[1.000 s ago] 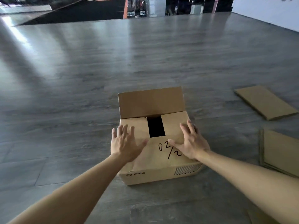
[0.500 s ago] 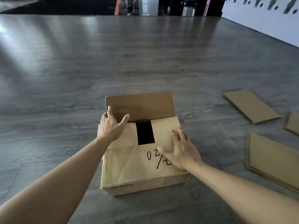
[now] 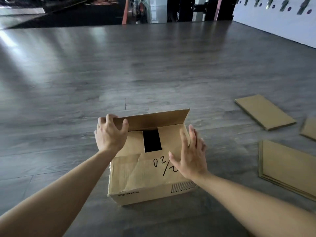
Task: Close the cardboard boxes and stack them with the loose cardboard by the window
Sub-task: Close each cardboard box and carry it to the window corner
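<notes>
1. The box (image 3: 150,161) sits on the floor (image 3: 153,74) right in front of the person. Its near flap is folded flat, marked "02/2", and creased. A dark gap shows between the two side flaps.
2. The right hand (image 3: 189,156) has straight, spread fingers lying on the right part of the top, holding the flaps down. Risk: if it lifts early, the side flaps probably spring up and the far flap won't seat.
3. The left hand (image 3: 110,134) has fingers curled over the left end of the far flap (image 3: 153,119), thumb on the inner face. That flap stands nearly upright. Risk: pulling from one corner only could twist or crease it, or drag the light box towards the person.
4. Risk: the last flap has nothing to tuck under and no tape is visible, so it may pop open once stacked.
5. Loose cardboard on the right: a flat stack (image 3: 287,170) near the box but apart from it, a single sheet (image 3: 264,112) further back, and another piece (image 3: 309,129) cut off at the frame edge.
6. There is wide bare floor to the left and beyond. A white wall (image 3: 282,26) stands far right. No window frame is visible, only glare far left.
</notes>
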Demonstrator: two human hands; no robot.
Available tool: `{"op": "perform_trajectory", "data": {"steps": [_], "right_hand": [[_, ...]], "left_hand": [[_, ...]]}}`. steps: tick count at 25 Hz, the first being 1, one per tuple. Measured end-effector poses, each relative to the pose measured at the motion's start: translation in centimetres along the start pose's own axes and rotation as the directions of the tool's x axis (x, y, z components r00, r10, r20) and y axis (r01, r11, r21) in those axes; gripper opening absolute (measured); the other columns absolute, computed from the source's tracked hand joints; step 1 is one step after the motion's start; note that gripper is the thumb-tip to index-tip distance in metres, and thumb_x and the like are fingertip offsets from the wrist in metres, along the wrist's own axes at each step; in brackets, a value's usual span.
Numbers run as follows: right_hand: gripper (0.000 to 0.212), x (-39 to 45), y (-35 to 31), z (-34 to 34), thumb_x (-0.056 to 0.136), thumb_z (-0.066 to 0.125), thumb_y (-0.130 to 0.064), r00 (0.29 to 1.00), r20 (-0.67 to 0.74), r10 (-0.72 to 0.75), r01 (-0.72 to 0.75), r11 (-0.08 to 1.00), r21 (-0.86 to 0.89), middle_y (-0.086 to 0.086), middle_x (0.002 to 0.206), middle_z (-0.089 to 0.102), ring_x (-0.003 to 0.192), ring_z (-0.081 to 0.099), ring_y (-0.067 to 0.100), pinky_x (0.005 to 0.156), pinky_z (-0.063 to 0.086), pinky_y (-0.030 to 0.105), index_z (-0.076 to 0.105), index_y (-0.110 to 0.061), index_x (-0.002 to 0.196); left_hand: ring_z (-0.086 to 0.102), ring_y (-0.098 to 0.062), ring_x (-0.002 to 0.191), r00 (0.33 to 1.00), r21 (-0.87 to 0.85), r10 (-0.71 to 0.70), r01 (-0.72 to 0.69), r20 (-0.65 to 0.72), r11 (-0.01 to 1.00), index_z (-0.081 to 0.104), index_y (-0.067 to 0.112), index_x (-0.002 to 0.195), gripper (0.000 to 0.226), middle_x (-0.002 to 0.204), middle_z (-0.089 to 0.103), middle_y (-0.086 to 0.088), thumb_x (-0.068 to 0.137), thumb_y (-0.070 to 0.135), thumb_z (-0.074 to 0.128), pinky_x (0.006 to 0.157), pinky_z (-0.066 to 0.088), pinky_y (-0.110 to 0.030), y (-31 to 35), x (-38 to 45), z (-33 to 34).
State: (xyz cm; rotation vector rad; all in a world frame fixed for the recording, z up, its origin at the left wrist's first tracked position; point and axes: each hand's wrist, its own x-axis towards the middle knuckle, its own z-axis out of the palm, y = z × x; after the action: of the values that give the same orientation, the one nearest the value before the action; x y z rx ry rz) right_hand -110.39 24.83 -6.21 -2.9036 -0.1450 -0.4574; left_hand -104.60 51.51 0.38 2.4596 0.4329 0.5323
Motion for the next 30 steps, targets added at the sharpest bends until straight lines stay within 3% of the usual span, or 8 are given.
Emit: {"op": "perform_trajectory", "data": {"steps": [3,6,10,12,15,21,25,30], "right_hand": [[0.098,-0.3,-0.2,-0.2,0.087,0.052,-0.063,0.995,-0.081,-0.053,0.056,0.998,0.032,0.021,0.165,-0.002,0.151,0.005,0.040,0.114,0.024,0.064,0.007,-0.014,0.159],[0.099,0.0,-0.1,-0.3,0.088,0.052,-0.063,0.990,-0.078,-0.118,0.122,0.992,0.036,0.019,0.165,-0.007,0.152,-0.003,0.038,0.116,0.017,0.066,0.004,-0.017,0.160],[0.092,0.2,0.2,-0.1,0.091,0.039,-0.068,0.992,0.011,-0.126,0.126,0.992,0.026,0.014,0.166,-0.009,0.153,-0.007,0.035,0.118,0.006,0.064,0.000,-0.023,0.160],[0.090,0.4,0.3,0.2,0.089,0.036,-0.069,0.991,0.089,-0.095,0.097,0.995,-0.019,0.015,0.166,-0.009,0.152,-0.008,0.035,0.119,0.004,0.064,0.000,-0.026,0.160],[0.086,0.7,0.5,0.6,0.089,0.024,-0.075,0.978,0.200,-0.050,0.063,0.996,-0.059,0.012,0.165,-0.010,0.152,-0.010,0.032,0.120,-0.001,0.060,0.003,-0.030,0.159],[0.080,1.1,0.8,0.8,0.091,0.018,-0.074,0.945,0.326,-0.019,0.011,1.000,0.027,0.006,0.167,-0.005,0.153,-0.008,0.025,0.120,0.021,0.048,0.013,-0.033,0.158],[0.075,1.2,0.6,0.7,0.093,0.020,-0.072,0.941,0.339,-0.010,-0.011,0.998,0.059,0.004,0.167,-0.001,0.153,-0.006,0.025,0.119,0.023,0.050,0.019,-0.033,0.157],[0.047,2.7,1.0,-0.2,0.101,0.042,-0.050,0.968,0.251,-0.005,-0.031,0.990,0.136,0.008,0.157,0.033,0.144,0.025,0.027,0.107,0.044,0.048,0.051,-0.031,0.143]], "left_hand": [[0.041,-0.029,0.127,0.997,0.212,0.077,-0.079,0.018,0.974,0.065,0.029,0.116,0.042,0.134,0.053,-0.007,0.091,0.060,0.050,0.107,0.029,-0.047,-0.6,-1.9,-0.6],[0.027,-0.025,0.144,0.974,0.334,0.178,-0.216,0.138,0.917,0.065,0.032,0.127,0.052,0.153,0.042,-0.005,0.094,0.065,0.043,0.114,0.020,-0.046,-1.4,-3.4,-0.9],[0.008,-0.024,0.154,0.903,0.342,0.189,-0.331,0.386,0.880,0.025,0.037,0.156,0.076,0.167,0.015,-0.006,0.091,0.077,0.021,0.124,0.007,-0.048,-2.3,-6.6,0.4],[-0.003,-0.023,0.155,0.858,0.324,0.187,-0.371,0.479,0.870,0.007,0.040,0.159,0.082,0.169,0.002,-0.004,0.088,0.080,0.013,0.124,-0.004,-0.050,-2.9,-8.0,1.2],[-0.016,-0.023,0.154,0.823,0.344,0.166,-0.399,0.543,0.850,-0.006,0.039,0.159,0.089,0.168,-0.011,-0.003,0.083,0.084,0.007,0.122,-0.013,-0.049,-3.5,-8.5,2.0],[-0.026,-0.021,0.151,0.806,0.369,0.144,-0.412,0.574,0.833,-0.018,0.040,0.156,0.093,0.166,-0.022,-0.002,0.077,0.087,-0.004,0.122,-0.016,-0.045,-3.8,-8.4,2.7],[-0.023,-0.021,0.152,0.791,0.329,0.136,-0.396,0.597,0.857,-0.011,0.041,0.158,0.074,0.167,-0.019,0.000,0.094,0.073,0.007,0.122,-0.016,-0.043,-3.7,-8.1,2.4],[0.014,-0.026,0.148,0.861,0.213,0.186,-0.317,0.473,0.924,0.033,0.045,0.152,0.048,0.163,0.021,-0.001,0.104,0.051,0.031,0.124,0.009,-0.041,-3.9,-6.5,0.9]]}}
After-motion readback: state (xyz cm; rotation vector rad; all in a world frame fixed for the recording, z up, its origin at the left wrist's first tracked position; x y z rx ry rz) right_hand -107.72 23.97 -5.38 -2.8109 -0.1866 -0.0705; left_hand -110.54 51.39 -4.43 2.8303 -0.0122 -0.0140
